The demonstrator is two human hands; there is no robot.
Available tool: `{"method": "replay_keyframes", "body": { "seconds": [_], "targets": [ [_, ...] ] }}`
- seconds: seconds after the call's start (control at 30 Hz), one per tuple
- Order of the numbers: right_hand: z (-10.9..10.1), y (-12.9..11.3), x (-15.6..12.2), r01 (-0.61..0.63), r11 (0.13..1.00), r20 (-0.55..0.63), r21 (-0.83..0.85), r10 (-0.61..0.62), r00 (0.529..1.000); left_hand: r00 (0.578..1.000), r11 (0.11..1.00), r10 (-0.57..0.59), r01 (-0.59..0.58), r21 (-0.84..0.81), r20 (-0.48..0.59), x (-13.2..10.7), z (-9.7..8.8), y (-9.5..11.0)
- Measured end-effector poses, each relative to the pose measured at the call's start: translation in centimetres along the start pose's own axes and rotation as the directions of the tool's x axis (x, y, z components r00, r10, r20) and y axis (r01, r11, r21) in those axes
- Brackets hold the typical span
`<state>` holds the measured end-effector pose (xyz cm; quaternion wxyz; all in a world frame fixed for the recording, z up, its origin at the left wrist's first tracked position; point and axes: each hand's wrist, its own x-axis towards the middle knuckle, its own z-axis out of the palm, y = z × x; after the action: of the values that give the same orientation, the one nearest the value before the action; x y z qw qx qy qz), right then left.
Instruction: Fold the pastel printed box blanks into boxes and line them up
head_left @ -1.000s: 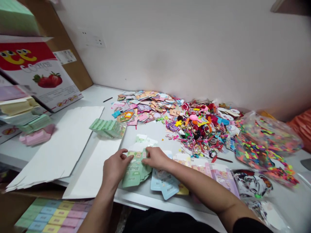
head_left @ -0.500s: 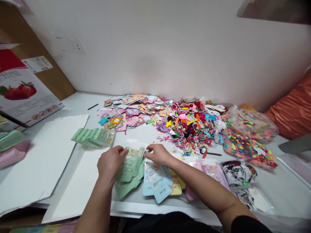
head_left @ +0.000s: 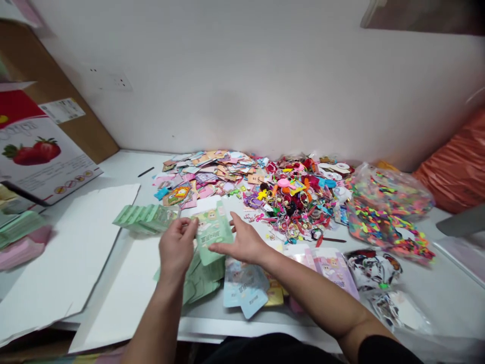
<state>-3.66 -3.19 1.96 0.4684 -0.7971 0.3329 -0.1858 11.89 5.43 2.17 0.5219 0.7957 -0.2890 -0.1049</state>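
Note:
My left hand [head_left: 176, 246] pinches the left edge of a green printed card [head_left: 212, 231], lifted off a loose stack of green cards [head_left: 200, 281] on the white table. My right hand [head_left: 242, 243] lies against the card's right side with fingers stretched out and apart. Blue cards [head_left: 244, 286], yellow ones and pink cards [head_left: 331, 267] lie fanned under my right forearm. Another fanned row of green cards [head_left: 146, 217] rests just left of my left hand.
A heap of small paper cards [head_left: 206, 174] and a pile of bright hair ties and clips [head_left: 299, 199] lie by the wall. Clear bags of coloured bits [head_left: 386, 210] sit right. White sheets [head_left: 71, 247] and a strawberry box [head_left: 41, 154] are left.
My left hand has lifted one green card up off the stack. My right hand has let go of the cards and opened beside it. The view shifted slightly.

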Motion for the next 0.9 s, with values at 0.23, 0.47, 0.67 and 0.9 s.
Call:
{"method": "replay_keyframes", "body": {
  "seconds": [0.23,0.47,0.67,0.9],
  "targets": [
    [-3.5,1.7,-1.0,0.145,0.981,-0.101,0.130,-0.133,0.986,0.804,0.777,0.162,0.253,-0.576,0.572,-1.6,5.3,2.7],
    [-5.8,2.5,-2.0,0.204,0.965,-0.017,0.166,-0.204,0.979,0.643,0.628,0.291,0.430,-0.648,0.708,-2.3,8.9,3.7],
    [-5.7,3.1,-2.1,0.197,0.963,-0.092,0.186,-0.182,0.979,0.632,0.735,0.372,0.247,-0.632,0.680,-2.6,10.4,5.5],
    [-6.5,5.2,-2.0,0.117,0.931,-0.198,0.344,-0.050,0.979,0.755,0.757,0.170,0.311,-0.574,0.633,-2.0,10.7,5.6]
  ]
}}
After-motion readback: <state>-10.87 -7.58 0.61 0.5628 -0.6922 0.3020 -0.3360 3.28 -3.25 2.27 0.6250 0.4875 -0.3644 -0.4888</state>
